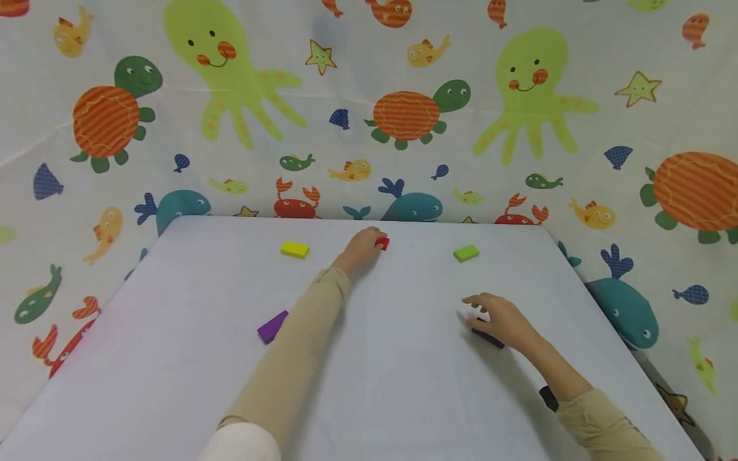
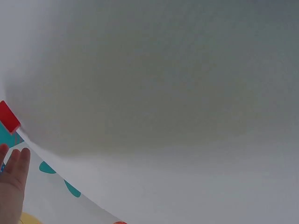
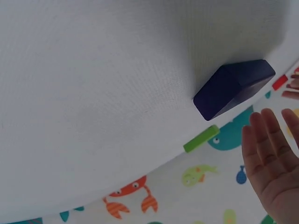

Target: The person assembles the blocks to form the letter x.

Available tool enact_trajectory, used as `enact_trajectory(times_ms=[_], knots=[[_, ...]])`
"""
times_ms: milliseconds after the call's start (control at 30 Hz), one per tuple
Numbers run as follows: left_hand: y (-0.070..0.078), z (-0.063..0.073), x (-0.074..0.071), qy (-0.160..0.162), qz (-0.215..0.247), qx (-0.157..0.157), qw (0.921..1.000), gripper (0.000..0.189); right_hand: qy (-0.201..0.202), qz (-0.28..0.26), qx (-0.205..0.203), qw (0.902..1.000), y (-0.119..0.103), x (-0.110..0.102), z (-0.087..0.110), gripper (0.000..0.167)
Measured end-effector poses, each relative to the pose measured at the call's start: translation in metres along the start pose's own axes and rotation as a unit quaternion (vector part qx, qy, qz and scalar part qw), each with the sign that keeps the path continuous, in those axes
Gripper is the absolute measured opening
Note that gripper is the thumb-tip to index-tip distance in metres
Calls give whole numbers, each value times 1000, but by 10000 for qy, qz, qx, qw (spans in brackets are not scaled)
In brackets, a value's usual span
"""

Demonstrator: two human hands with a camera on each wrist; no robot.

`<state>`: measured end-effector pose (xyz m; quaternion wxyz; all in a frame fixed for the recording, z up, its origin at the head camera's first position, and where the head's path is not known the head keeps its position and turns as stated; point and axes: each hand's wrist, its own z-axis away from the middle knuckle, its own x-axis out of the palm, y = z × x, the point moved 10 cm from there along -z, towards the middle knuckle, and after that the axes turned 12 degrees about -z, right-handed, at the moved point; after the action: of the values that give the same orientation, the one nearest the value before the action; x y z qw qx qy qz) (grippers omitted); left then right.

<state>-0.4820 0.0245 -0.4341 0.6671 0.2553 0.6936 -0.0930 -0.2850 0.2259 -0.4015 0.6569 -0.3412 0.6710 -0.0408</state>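
My left hand [image 1: 362,248] is at the far side of the table, right beside a red block [image 1: 382,242]. In the left wrist view its fingers [image 2: 18,165] are extended, with a gap between them and the red block [image 2: 9,117]. Over a dark purple block [image 1: 489,335] hovers my right hand [image 1: 503,321], thumb and fingers spread. The right wrist view shows those fingers [image 3: 268,140] apart from the dark block [image 3: 233,88], which lies on the white table.
A yellow block [image 1: 295,250] lies far left, a green block [image 1: 466,253] far right. Partly behind my left sleeve [image 1: 294,358] is a purple block [image 1: 272,326]. The white table [image 1: 403,397] meets a sea-animal curtain [image 1: 357,77] at its far edge.
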Motion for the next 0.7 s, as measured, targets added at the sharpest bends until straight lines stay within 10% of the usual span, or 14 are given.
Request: enact_trajectory(times_ms=[200,433,700], knots=[[4,-7,12,-296,-11,177,9994,41,-278,-91,183,9994,7,6,-1,33],[-46,-67,99,-320,-385,593,9970,42,-328,-139,292,9989,10,7,-1,32],[-4,-14,28,-559,-133,7,9984,42,-271,-204,316,9989,10,9,0,32]])
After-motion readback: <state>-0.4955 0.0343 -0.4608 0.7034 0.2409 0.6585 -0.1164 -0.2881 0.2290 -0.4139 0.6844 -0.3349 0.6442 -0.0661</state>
